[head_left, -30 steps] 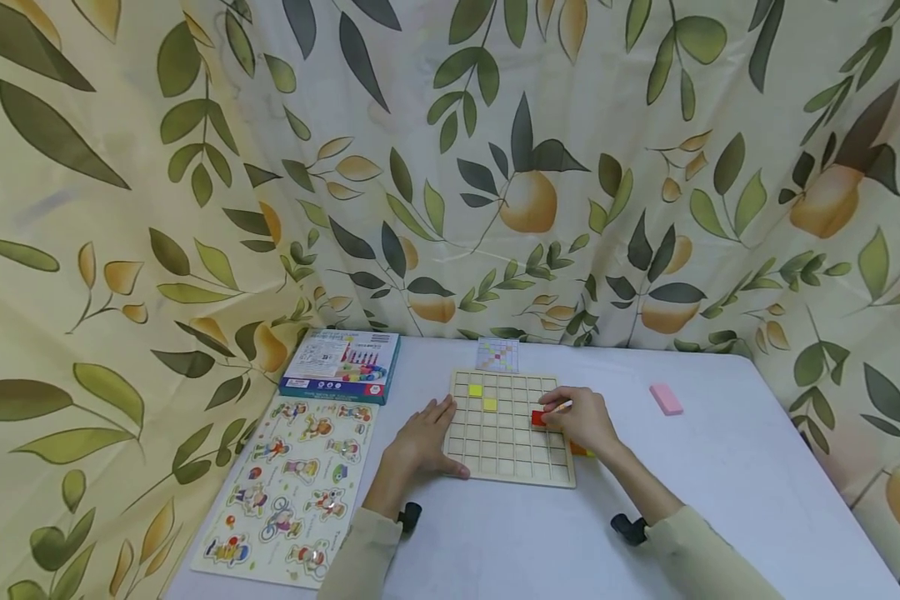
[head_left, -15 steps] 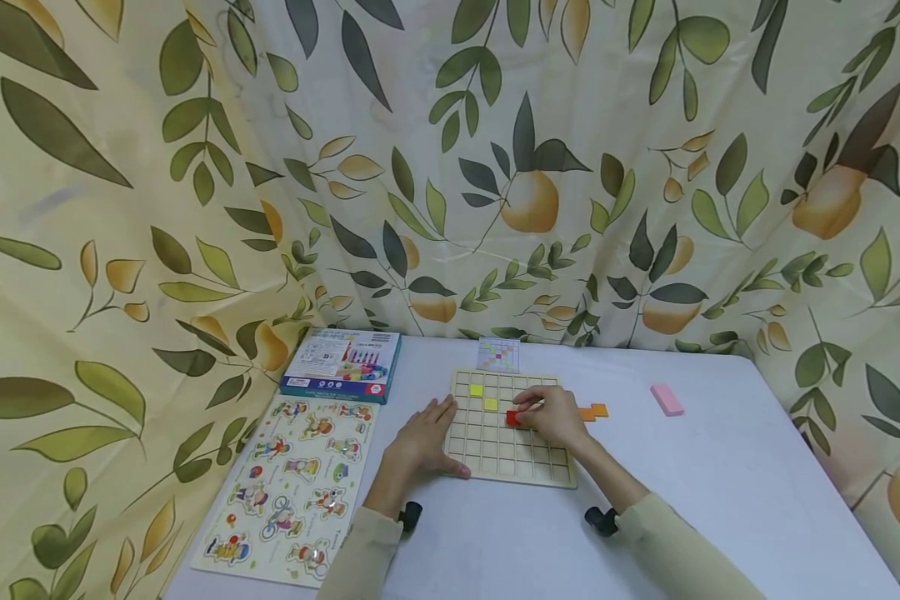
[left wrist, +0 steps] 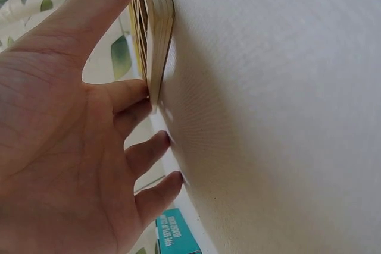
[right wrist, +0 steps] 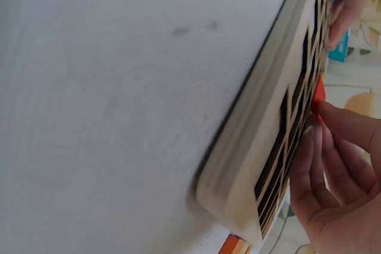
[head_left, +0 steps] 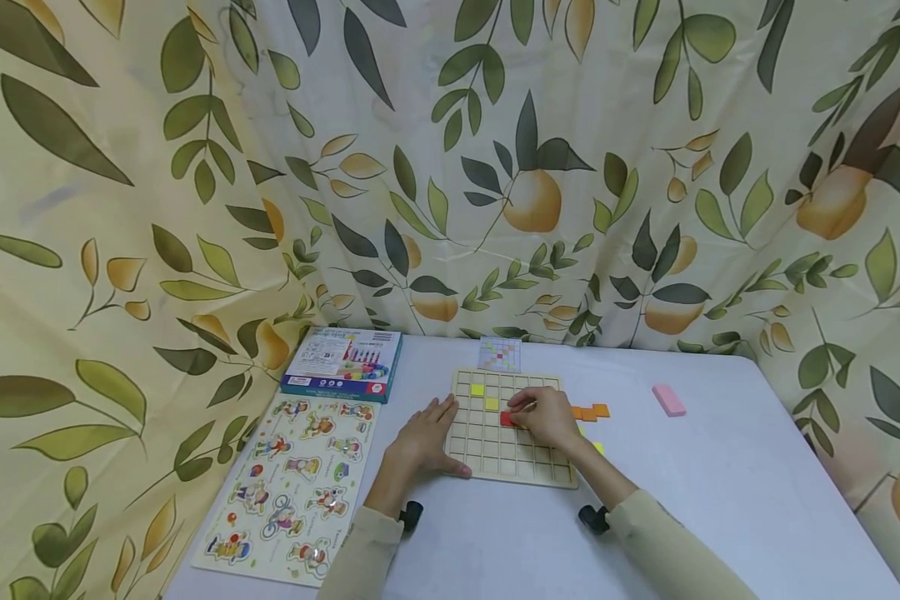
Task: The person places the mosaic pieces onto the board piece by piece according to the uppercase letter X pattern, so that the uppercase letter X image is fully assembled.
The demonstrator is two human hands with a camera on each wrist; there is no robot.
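Observation:
In the head view, a wooden grid board (head_left: 480, 462) lies on the table with two yellow square tiles (head_left: 477, 390) in its upper left cells. My right hand (head_left: 543, 417) is over the middle of the board and pinches a red square tile (head_left: 507, 419), also visible as a red tile (right wrist: 319, 92) in the right wrist view. Along the board's left edge rests my left hand (head_left: 420, 437), fingers spread and thumb at the lower left corner. The left wrist view shows the left hand's (left wrist: 77, 135) fingertips touching the board's side and the table.
Orange tiles (head_left: 589, 412) lie right of the board, partly hidden yellow ones (head_left: 598, 448) below them. A pattern card (head_left: 499, 354) is behind the board and a pink block (head_left: 669, 400) farther right. Left are a box (head_left: 341, 367) and a picture puzzle board (head_left: 285, 492).
My right hand has moved left across the board with the red tile, from near the right edge to the middle. The orange tiles have come into view. My left hand stays put.

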